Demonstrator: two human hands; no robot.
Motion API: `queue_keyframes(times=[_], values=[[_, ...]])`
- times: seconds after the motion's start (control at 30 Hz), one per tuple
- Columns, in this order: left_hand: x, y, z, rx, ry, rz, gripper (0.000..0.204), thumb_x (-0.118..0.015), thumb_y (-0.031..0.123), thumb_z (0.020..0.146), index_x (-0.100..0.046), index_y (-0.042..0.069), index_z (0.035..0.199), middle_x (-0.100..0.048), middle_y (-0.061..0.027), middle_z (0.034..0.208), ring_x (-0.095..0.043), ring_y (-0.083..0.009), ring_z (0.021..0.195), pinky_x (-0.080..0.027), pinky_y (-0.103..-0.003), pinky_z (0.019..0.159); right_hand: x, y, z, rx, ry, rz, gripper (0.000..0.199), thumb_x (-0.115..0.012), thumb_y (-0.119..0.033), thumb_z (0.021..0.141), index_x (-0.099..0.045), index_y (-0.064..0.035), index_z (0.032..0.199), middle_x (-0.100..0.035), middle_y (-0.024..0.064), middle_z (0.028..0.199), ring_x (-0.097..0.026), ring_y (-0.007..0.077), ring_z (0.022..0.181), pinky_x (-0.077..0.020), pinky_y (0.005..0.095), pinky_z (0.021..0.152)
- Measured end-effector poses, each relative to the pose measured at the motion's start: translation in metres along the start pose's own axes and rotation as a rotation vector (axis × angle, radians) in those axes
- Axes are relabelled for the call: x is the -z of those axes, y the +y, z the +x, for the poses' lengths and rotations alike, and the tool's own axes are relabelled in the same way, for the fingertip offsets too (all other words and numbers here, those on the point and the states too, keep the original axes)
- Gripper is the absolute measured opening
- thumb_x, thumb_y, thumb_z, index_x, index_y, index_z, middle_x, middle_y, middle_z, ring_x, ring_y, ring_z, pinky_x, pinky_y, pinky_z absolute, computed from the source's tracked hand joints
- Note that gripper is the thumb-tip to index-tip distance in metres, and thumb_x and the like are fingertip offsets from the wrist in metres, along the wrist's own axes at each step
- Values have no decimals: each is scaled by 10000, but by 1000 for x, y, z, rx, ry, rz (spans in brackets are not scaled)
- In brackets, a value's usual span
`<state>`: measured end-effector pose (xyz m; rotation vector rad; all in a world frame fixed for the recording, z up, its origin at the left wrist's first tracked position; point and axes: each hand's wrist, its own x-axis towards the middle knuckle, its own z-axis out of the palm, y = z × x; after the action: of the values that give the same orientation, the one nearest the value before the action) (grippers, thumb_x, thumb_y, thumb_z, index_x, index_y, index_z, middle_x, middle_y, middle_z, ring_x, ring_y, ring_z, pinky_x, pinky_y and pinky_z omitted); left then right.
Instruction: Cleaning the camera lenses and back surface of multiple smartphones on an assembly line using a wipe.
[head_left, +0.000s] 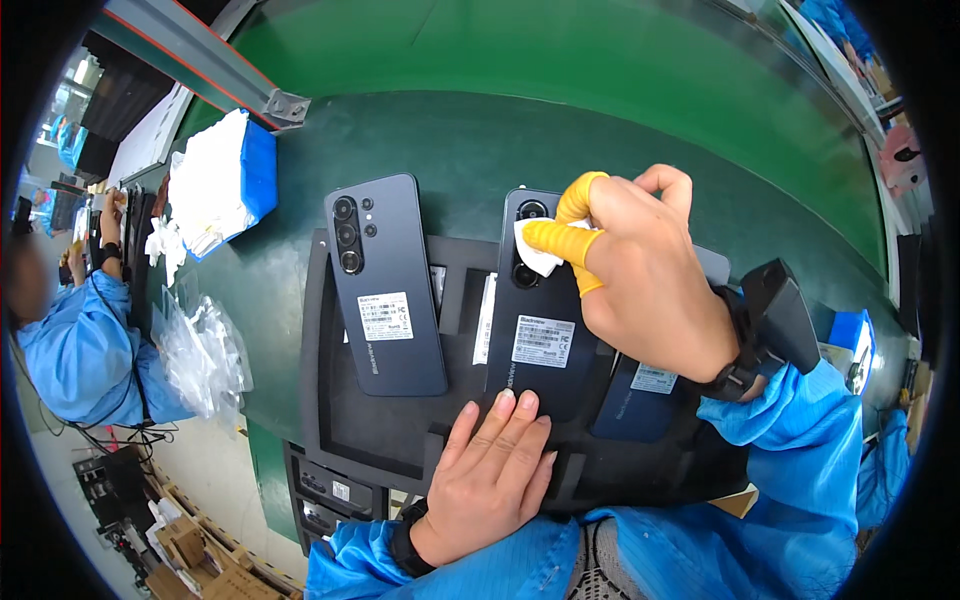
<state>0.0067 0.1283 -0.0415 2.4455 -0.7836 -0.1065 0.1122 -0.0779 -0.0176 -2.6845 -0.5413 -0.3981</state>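
Note:
A dark phone lies face down in the middle of a black foam tray, its white label showing. My right hand, with yellow finger cots on two fingers, pinches a small white wipe and presses it on this phone's camera cluster. My left hand lies flat with its fingertips on the phone's near end. A second dark phone rests face down to the left on the tray. A third phone lies partly hidden under my right wrist.
A stack of white wipes on a blue block sits at the far left of the green table. Clear plastic bags hang over the table's left edge. A person in a blue coat works at the left. A metal rail crosses the far corner.

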Motion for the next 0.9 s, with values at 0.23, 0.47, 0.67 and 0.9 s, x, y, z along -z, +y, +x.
queue_keyframes(times=[0.23, 0.47, 0.67, 0.9], values=[[1, 2, 2, -3, -8, 18, 348, -745, 122, 734, -678, 40, 1065, -635, -154, 1246, -566, -291, 1229, -342, -460, 1093, -15, -12, 2, 149, 113, -265, 169, -700, -94, 706, -743, -44, 861, -591, 34, 902, -545, 179, 811, -307, 459, 868], [1, 3, 2, -2, -17, 23, 325, -716, 149, 781, -676, 38, 1084, -627, -145, 1261, -565, -274, 1229, -347, -459, 1085, -15, -6, 9, 160, 123, -362, 135, -694, -104, 697, -720, -31, 808, -592, 31, 913, -548, 187, 847, -301, 451, 865], [3, 2, 1, 18, -7, 3, 339, -744, 125, 738, -679, 36, 1059, -636, -153, 1244, -563, -291, 1233, -337, -469, 1094, 5, 14, 9, 34, 144, -270, 272, -641, 34, 710, -748, -60, 942, -599, 38, 912, -573, 200, 836, -301, 417, 855], [1, 0, 3, 4, -12, -2, 347, -745, 126, 730, -683, 37, 1059, -638, -157, 1240, -570, -289, 1225, -344, -466, 1091, -3, 2, 4, 51, 7, -20, 339, -628, 57, 654, -759, -83, 933, -593, 48, 920, -569, 196, 858, -291, 444, 906]])
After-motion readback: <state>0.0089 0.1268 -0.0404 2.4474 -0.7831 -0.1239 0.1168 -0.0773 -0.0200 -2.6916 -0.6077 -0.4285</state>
